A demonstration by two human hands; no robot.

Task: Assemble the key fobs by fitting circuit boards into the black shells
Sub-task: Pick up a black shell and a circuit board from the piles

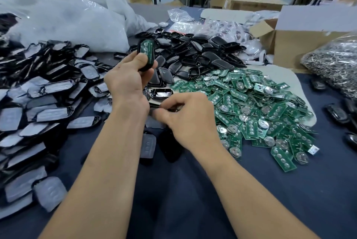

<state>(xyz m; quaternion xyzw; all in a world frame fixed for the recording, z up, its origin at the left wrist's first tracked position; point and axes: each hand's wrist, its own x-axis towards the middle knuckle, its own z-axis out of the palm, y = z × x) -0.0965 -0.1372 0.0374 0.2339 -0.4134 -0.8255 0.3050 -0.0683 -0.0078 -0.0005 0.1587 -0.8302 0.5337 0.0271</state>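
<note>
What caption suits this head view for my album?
The left hand holds a board-fitted black shell; the right hand picks at parts beside the circuit boards.

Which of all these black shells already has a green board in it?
The shell held up in the left hand: a green board fills it, while those in the pile behind look empty.

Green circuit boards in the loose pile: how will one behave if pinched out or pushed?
Probably stiff and light: each circuit board is a thin flat slab. Likely slides, not rolls. The pile overlaps loosely, so neighbours will probably shift.
</note>
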